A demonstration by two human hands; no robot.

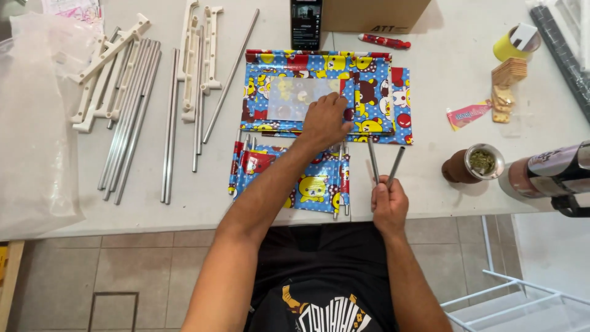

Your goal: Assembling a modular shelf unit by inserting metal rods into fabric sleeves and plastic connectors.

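My left hand (324, 122) rests palm down on a stack of folded blue cartoon-print fabric panels (375, 92) with a clear window, near its lower right part. A second folded panel (313, 184) with thin rods in it lies closer to me at the table edge. My right hand (389, 206) grips two grey metal rods (384, 163) that splay upward in a V over the table's front edge.
Several loose metal rods (132, 117) and white plastic connector pieces (196, 55) lie at the left, beside a clear plastic bag (34, 123). A phone (306, 24), a cardboard box (375, 13), a red pen (384, 41), a yellow cup (515, 43) and a brown cup (473, 165) sit around.
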